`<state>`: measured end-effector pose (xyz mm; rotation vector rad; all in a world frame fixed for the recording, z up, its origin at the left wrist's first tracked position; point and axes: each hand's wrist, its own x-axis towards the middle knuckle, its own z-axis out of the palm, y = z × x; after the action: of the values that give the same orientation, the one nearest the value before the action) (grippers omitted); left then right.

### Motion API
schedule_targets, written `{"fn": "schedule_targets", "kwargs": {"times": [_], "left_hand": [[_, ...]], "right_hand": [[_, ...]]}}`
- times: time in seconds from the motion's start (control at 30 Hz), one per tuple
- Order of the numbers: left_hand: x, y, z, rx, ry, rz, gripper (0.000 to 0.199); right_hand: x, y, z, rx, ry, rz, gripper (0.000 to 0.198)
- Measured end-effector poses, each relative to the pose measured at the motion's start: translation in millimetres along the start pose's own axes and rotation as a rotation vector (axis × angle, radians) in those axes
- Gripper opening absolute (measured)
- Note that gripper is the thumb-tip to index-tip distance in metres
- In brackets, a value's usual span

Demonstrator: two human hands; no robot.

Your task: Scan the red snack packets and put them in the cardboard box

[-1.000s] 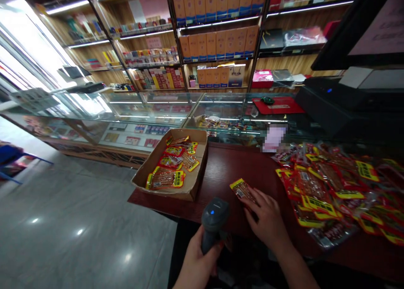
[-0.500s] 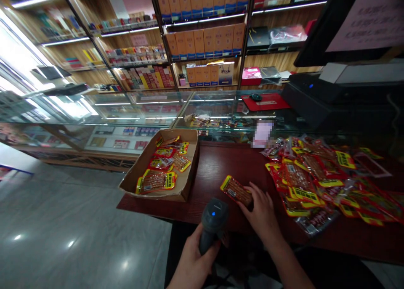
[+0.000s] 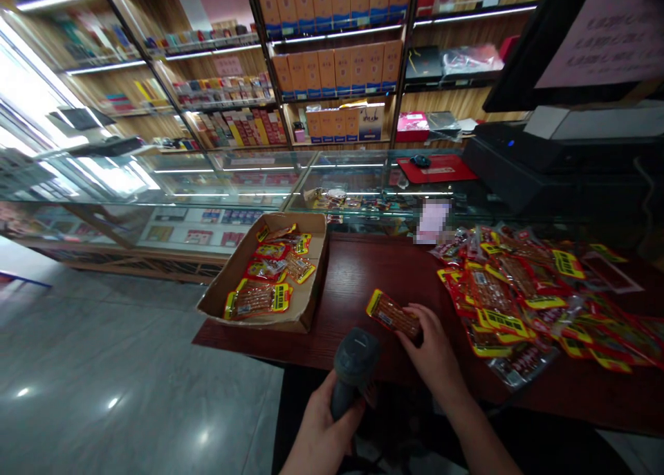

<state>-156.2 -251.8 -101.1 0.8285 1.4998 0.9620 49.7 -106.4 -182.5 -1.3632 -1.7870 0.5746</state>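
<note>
A dark barcode scanner [image 3: 353, 364] is gripped by its handle in my left hand [image 3: 328, 420], its head tilted toward the table. Between the thumb and fingers of my right hand [image 3: 433, 354] is a snack packet [image 3: 393, 314], red and yellow with brown sticks behind clear film. The packet is just above or on the dark red table [image 3: 347, 274]; I cannot tell which. Left of it stands an open cardboard box [image 3: 306, 316] with several similar packets [image 3: 258, 299] inside. On the right a loose heap of packets [image 3: 498, 288] spreads over the tabletop.
Behind the table runs a glass display counter [image 3: 357, 174] with a red mat [image 3: 440, 169] and a computer mouse [image 3: 420, 161]. At the right rise a black machine [image 3: 560, 167] and a monitor [image 3: 565, 46]. Shelves of boxes [image 3: 335, 70] line the back wall.
My right hand and the packet have shifted slightly right. The scanner has also moved a little to the right, and its blue light no longer shows.
</note>
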Motion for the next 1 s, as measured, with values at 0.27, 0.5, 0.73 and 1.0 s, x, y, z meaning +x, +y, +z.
{"fn": "schedule_targets", "kwargs": {"times": [0.27, 0.5, 0.73, 1.0], "left_hand": [[-4, -7, -16, -0.092, 0.079, -0.033, 0.034], [-14, -18, -24, -0.064, 0.198, -0.021, 0.051], [-3, -19, -28, 0.000, 0.141, -0.074, 0.062], [12, -1, 6, -0.017, 0.022, -0.012, 0.044]], "right_hand": [[76, -110, 31, 0.465, -0.190, 0.006, 0.047], [104, -226, 109, 0.072, -0.702, -0.366, 0.042], [81, -144, 29, -0.075, -0.231, -0.298, 0.026], [39, 25, -102, -0.732, 0.400, 0.055, 0.050]]}}
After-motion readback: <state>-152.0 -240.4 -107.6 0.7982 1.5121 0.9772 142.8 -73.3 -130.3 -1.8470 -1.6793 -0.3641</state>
